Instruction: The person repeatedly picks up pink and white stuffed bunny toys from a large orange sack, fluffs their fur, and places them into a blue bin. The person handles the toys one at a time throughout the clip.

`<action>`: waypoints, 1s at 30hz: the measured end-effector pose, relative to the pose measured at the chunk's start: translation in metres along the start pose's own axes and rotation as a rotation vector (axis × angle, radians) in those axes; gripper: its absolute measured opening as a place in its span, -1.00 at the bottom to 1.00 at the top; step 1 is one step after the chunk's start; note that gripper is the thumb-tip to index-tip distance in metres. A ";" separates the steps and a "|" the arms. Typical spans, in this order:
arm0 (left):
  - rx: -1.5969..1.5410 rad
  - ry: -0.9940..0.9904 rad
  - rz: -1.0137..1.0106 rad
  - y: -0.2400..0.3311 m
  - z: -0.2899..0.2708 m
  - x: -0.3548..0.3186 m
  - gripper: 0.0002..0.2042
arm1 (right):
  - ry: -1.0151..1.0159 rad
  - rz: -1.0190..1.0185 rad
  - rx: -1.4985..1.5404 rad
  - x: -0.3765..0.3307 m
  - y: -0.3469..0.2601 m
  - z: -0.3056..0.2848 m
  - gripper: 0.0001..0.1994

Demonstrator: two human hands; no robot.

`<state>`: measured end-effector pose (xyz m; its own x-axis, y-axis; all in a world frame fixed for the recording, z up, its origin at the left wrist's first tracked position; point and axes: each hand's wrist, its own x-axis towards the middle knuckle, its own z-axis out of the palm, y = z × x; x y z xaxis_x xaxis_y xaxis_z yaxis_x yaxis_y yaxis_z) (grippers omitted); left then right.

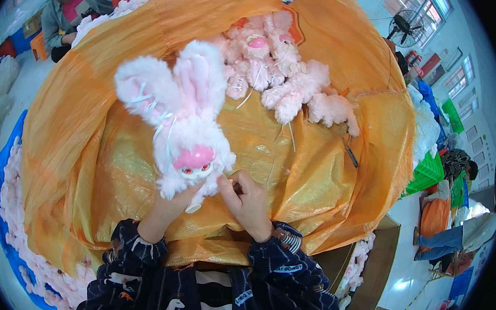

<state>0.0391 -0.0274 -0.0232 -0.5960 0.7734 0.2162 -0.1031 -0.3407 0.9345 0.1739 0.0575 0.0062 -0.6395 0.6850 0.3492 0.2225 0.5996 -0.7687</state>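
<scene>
A fluffy pale-pink plush rabbit doll stands upright in front of me, with long ears, white lacing on one ear and a bright pink patch above its eyes. My left hand is closed around its lower body, and the fur partly hides the fingers. At the doll's right side, my right hand is closed in a pinch, thumb against forefinger, close to the fur. Whatever lies between those fingertips is too small to make out. Beneath both hands spreads a shiny orange woven sheet.
Several pink plush dolls lie heaped at the sheet's far side, beside a slim dark tool. A cardboard box with pink plush pieces stands at the right. Green crates are beyond. One person sits far left; others are at right.
</scene>
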 end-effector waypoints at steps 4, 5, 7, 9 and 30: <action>0.544 -0.047 0.262 -0.002 -0.050 -0.007 -0.68 | -0.279 0.132 0.330 0.012 -0.006 -0.017 -0.79; 0.446 0.057 0.321 0.009 -0.066 -0.005 -0.67 | -0.204 0.164 0.336 0.018 -0.005 -0.023 -0.78; -0.164 0.215 0.469 0.060 -0.088 0.002 -0.66 | -0.057 0.232 0.362 0.036 0.000 -0.042 -0.75; -0.685 0.263 0.608 0.121 -0.092 0.009 -0.63 | 0.129 0.145 0.199 0.065 0.046 -0.062 -0.77; -0.049 -0.319 -0.237 0.025 0.000 0.008 -0.88 | 0.369 0.548 0.874 0.118 0.119 -0.066 -0.69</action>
<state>0.0314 -0.0295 0.0022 -0.2744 0.9582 0.0805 -0.2502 -0.1520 0.9562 0.1733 0.2375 -0.0090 -0.3205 0.9384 -0.1292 -0.2827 -0.2249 -0.9325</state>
